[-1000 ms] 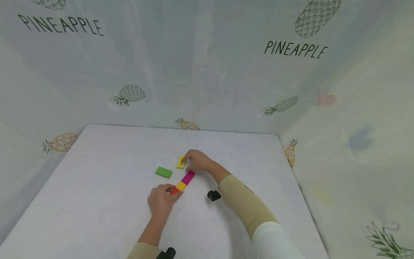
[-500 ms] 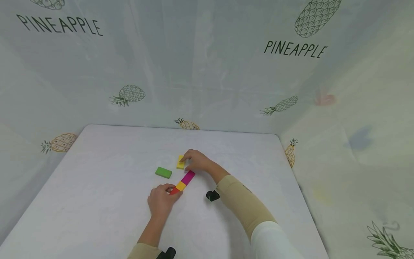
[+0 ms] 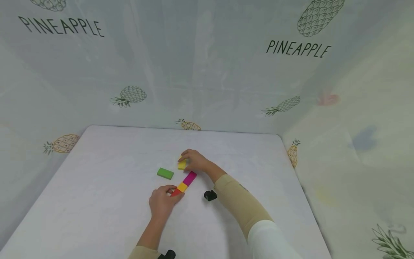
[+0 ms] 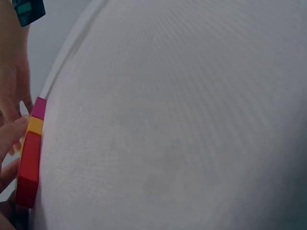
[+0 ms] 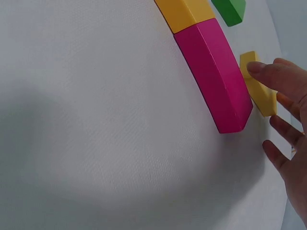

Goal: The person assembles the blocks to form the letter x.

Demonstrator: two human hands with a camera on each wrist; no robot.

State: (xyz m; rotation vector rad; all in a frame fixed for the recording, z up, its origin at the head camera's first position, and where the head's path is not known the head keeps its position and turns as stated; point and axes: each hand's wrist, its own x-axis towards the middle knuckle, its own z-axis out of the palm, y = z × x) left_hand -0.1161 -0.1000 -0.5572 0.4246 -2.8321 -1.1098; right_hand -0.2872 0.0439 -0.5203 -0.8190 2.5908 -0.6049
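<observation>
Three blocks lie end to end in a slanting row: a red block [image 3: 175, 193], an orange-yellow block [image 3: 182, 187] and a magenta block [image 3: 189, 178]. My left hand [image 3: 161, 202] holds the red block at the row's near end, fingers on one side and thumb on the other. Beyond the row, my right hand [image 3: 197, 162] pinches a separate yellow block [image 3: 182, 166]. In the right wrist view the thumb overlaps the yellow block [image 5: 262, 93], with the fingers behind it. Part of that block is hidden under the fingers in the head view.
A green block [image 3: 165, 173] lies left of the row on the white table [image 3: 97, 201]. A cloth printed with pineapples [image 3: 133, 94] hangs behind the table. Black wrist cameras stick out beside both forearms, the right one [image 3: 210, 195] low over the table.
My right hand has shifted slightly left over the yellow block, its fingers now covering more of the far end. The left hand stays on the red block; the row looks unchanged.
</observation>
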